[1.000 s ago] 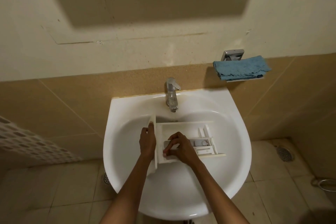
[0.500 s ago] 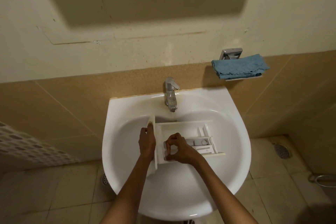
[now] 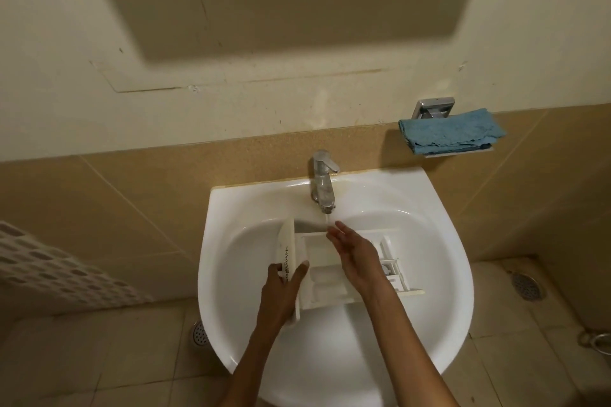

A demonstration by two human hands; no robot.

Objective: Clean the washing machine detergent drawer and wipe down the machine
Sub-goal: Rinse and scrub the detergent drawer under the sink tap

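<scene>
While the white plastic detergent drawer (image 3: 319, 249) sits across the bowl of the white ceramic basin (image 3: 429, 258) at the centre of the frame, the left hand (image 3: 282, 291) grips the lower end of its upright front panel, thumb on one face and fingers curled behind. The right hand (image 3: 355, 256) holds nothing. It lies over the drawer's compartments with straight fingers spread, their tips at the far edge under the chrome tap (image 3: 322, 182), where a thin stream of water (image 3: 326, 218) falls. A folded blue cloth (image 3: 451, 132) rests on a metal wall holder (image 3: 433, 108) at the upper right. A white perforated basket (image 3: 49, 271) shows at the left edge.
</scene>
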